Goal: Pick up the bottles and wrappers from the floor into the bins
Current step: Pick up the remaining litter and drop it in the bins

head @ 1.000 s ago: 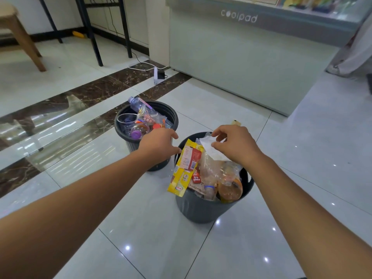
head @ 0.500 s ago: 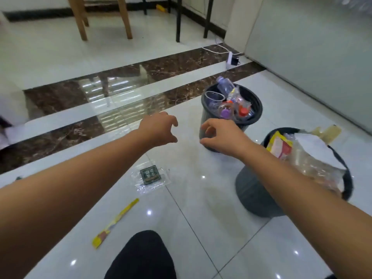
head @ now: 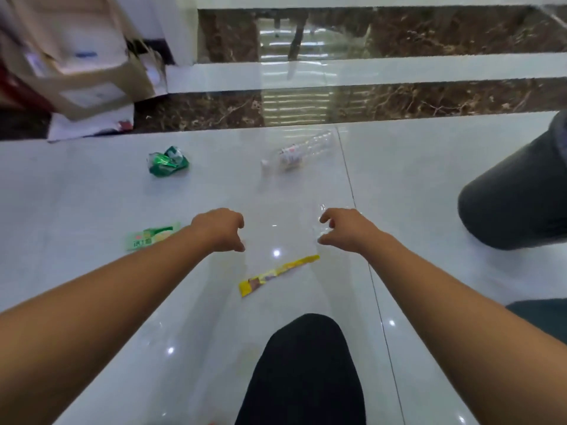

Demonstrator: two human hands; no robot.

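Your left hand and right hand hang over the white floor tiles with the fingers loosely curled. Neither one grips anything. There is a narrow gap between thumb and fingers on each.

A sheet of clear plastic film glints just at your right fingertips, and you cannot tell from here whether they touch it. A long yellow sachet wrapper lies flat on the tile between your two forearms, nearer to you than the hands. A flat green-and-cream wrapper lies just beside your left wrist, and your forearm hides one end of it.

Farther out, a crumpled green wrapper sits on the left. To its right a clear plastic bottle lies on its side, white cap pointing toward you, close to a tile seam. Both are well apart from your hands.

Of the bins, only one dark grey bin shows, at the right edge. You see its outer wall and base, but the frame cuts off its rim and inside, so its contents cannot be told. None of the litter touches it.

A blurred cardboard box stands at the upper left with white papers under its edge, and what it holds is unreadable. Your black-clad knee fills the bottom centre.
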